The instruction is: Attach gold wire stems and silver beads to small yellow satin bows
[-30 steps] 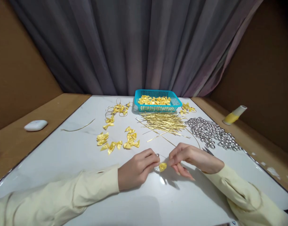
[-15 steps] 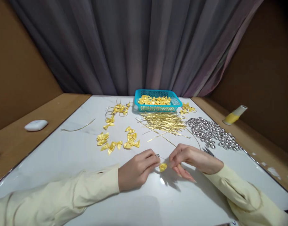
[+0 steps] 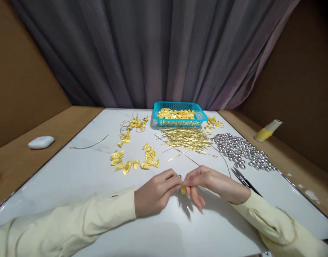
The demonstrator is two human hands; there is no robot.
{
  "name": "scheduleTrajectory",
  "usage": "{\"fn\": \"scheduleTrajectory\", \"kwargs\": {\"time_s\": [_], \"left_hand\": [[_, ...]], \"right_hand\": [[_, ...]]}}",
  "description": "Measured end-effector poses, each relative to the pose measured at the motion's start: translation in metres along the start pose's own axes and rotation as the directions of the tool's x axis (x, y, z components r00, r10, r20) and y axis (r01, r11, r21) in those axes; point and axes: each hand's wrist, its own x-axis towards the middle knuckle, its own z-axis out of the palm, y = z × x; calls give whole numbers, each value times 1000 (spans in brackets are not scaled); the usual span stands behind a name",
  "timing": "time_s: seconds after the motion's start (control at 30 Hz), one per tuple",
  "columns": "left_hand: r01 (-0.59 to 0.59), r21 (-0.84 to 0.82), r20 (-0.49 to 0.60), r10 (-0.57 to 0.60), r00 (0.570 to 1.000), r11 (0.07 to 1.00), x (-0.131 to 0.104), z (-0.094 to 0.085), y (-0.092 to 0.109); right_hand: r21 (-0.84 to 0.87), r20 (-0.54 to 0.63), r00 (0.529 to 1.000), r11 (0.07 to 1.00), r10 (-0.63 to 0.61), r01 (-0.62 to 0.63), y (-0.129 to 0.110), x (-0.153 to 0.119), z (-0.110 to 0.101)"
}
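My left hand (image 3: 160,189) is closed in a pinch, with a small silver bead (image 3: 179,176) at its fingertips. From the bead a thin gold cord leads toward my right hand (image 3: 210,184). The thumb and forefinger of that hand are pinched beside my left fingertips, and its other fingers hang loose below. A yellow ribbon bow (image 3: 183,190) shows just under the two pinches, partly covered by the fingers. The exact grip on the cord is hidden.
Ahead stands a turquoise basket (image 3: 180,123) of yellow bows. Before it lie a heap of gold cords (image 3: 187,139), silver beads (image 3: 239,150) and dark scissors (image 3: 246,181). Loose bows (image 3: 149,157) and finished looped ones (image 3: 137,124) lie left. A yellow-white bottle (image 3: 268,130) is right.
My right hand has moved left until its fingertips meet those of my left hand, covering more of the bow. More of the scissors shows. My left hand has stayed in place.
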Motion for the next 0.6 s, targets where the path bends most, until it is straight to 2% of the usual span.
{"fn": "scheduleTrajectory", "kwargs": {"time_s": [0.2,0.4,0.6], "left_hand": [[19,-5,-12,-19,1000,1000,-1,1,-1],[-16,27,18,15,1000,1000,-2,1,-1],[-58,30,54,56,997,998,-1,-1,2]], "right_hand": [[-30,70,994,996,-84,86,5,4,-4],[-131,-46,996,989,-75,69,12,8,-7],[-62,-55,994,994,-98,95,15,13,-10]]}}
